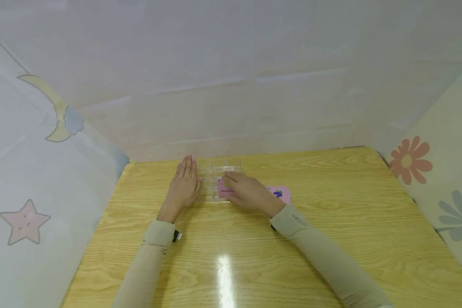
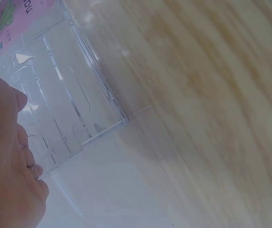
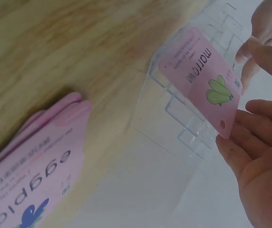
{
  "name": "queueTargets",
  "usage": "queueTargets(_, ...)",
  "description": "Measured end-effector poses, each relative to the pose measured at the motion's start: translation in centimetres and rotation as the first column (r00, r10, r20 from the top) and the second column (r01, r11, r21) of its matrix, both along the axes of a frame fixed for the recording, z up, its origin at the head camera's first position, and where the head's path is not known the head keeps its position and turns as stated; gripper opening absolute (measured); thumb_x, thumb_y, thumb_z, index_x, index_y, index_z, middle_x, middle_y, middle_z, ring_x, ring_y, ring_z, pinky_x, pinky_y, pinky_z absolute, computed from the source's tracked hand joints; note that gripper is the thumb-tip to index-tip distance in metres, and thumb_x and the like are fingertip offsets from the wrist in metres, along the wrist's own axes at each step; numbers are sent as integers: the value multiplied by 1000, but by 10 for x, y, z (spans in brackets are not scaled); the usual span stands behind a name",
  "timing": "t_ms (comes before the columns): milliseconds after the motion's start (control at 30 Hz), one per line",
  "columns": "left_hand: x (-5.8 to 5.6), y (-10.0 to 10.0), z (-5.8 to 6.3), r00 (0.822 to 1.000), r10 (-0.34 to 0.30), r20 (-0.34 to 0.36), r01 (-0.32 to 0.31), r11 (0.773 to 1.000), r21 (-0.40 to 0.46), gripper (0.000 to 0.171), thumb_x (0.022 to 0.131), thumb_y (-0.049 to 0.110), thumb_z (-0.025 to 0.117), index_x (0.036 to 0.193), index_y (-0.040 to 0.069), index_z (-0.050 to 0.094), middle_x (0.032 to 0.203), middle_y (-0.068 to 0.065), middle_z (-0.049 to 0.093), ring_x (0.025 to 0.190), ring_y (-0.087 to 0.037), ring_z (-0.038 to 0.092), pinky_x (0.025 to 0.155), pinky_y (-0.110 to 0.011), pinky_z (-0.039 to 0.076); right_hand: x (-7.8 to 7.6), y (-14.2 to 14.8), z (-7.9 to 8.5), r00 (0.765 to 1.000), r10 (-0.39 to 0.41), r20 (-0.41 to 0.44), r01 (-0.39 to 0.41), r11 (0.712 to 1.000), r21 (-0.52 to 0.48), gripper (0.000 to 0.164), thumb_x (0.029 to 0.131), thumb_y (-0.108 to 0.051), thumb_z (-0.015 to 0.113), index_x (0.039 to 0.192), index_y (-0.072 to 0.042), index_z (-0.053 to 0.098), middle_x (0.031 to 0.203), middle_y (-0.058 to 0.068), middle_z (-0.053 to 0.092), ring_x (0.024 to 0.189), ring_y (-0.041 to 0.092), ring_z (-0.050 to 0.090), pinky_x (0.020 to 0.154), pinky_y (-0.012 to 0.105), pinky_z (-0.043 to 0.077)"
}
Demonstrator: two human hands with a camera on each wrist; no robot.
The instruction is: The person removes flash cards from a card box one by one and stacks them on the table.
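A clear plastic holder [image 1: 204, 197] with several compartments lies near the table's back edge. My left hand [image 1: 184, 184] rests along its left side, fingers straight and thumb at the side wall; the left wrist view also shows this hand [image 2: 7, 156] beside the holder [image 2: 81, 90]. In the right part of the holder is a pink card [image 1: 222, 191] printed "marrow". My right hand [image 1: 254, 194] holds that card by its edges, reaching over it from the right. The right wrist view shows fingertips at the edge of the card [image 3: 200, 78], near its punched hole.
A stack of pink cards with an eggplant card [image 3: 45, 166] on top lies on the wooden table [image 1: 331, 222], to the right of the holder and partly behind my right wrist. A pale cloth backdrop [image 1: 215, 115] stands right behind the table.
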State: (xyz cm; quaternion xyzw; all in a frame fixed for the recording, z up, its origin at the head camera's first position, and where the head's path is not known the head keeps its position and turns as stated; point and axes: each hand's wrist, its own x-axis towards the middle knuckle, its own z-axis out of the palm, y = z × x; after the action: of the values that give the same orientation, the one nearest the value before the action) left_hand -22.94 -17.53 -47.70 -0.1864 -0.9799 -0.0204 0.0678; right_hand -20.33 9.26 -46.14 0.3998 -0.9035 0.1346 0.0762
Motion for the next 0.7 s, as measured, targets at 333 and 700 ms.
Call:
queueTargets(333, 0, -1, -2, 1000, 1, -8, -1, 1000, 1, 70, 113, 30, 39, 164, -11, 14, 175, -30, 6, 166, -41, 6, 137, -53, 12, -2, -9, -4, 995, -7, -95, 21, 989, 147, 56, 106, -22, 63, 155, 1, 49, 163, 21, 46, 152, 35, 46, 126, 46, 41)
queueTargets(700, -2, -2, -3, 1000, -4, -6, 4, 1000, 2, 70, 113, 30, 40, 164, -11, 14, 175, -29, 4, 166, -40, 4, 137, -53, 10, -2, -14, -12, 970, 12, -244, 38, 979, 198, 47, 108, -18, 58, 150, 2, 55, 156, 21, 55, 146, 34, 55, 119, 43, 49)
